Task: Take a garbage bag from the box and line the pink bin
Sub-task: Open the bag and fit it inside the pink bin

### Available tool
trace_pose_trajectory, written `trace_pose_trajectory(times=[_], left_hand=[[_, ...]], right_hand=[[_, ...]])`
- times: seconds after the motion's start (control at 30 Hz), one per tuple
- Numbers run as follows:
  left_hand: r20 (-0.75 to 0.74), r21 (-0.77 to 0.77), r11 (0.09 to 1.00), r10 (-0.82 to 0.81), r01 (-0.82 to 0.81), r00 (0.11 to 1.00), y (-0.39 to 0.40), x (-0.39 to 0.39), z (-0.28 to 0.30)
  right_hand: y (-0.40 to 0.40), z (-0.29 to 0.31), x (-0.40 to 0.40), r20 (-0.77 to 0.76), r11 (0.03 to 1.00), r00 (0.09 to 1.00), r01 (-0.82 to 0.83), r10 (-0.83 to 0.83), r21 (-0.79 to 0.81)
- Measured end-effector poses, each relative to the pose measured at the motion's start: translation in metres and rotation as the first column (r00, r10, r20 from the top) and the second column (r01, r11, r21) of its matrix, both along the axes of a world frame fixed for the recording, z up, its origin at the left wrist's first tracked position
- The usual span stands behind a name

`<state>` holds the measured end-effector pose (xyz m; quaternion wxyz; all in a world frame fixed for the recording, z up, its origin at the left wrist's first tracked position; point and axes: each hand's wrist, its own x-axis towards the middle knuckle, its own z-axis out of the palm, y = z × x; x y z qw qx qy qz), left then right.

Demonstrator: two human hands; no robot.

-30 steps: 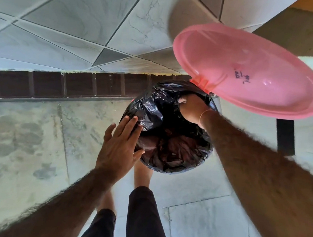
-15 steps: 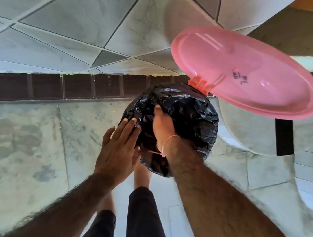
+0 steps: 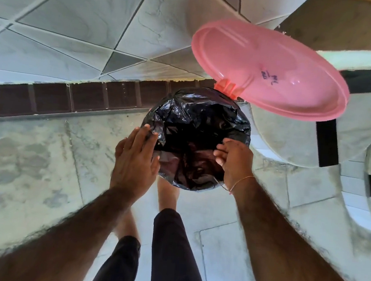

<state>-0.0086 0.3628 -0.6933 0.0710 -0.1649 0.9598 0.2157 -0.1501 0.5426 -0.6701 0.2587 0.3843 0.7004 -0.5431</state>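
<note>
Since the black garbage bag is already draped over the mouth of the pink bin, this looks like the tidy-up part of lining it: getting the plastic folded down over the rim all the way round. Going left to right: the left hand sits at about 8 o'clock on the bin's opening, fingers straight and together, flat against the outside of the bag, pressing rather than gripping. In the middle the bag hides the bin body completely; all you see is crinkled black plastic sagging into the opening. The right hand is at roughly 4 o'clock, fingers curled in over the edge of the bag, and I'd say it's pinching the plastic there, though the fingertips are tucked so I can't be sure. Up at 1 o'clock the hinged pink lid stands open with some pen scribble on it.

Next move, I reckon: pull the edge down evenly on both sides so it grips the rim, without tearing that thin film.
</note>
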Motion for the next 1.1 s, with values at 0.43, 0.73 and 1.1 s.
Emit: trace_pose_trajectory(times=[0.43, 0.73, 1.1], left_hand=[[0.261, 0.346, 0.924, 0.069, -0.16, 0.963, 0.041, 0.029, 0.002], [0.52, 0.49, 0.425, 0.559, -0.762, 0.646, 0.045, 0.007, 0.005], [0.696, 0.576, 0.023, 0.512, -0.817, 0.504, 0.042, 0.016, 0.0]], right_hand=[[0.001, -0.01, 0.115, 0.042, 0.869, 0.986, -0.162, 0.162, 0.467], [-0.004, -0.016, 0.092, 0.227, 0.904, 0.876, 0.423, -0.425, 0.06], [0.001, -0.023, 0.097, 0.334, 0.868, 0.841, 0.484, -0.426, -0.111]])
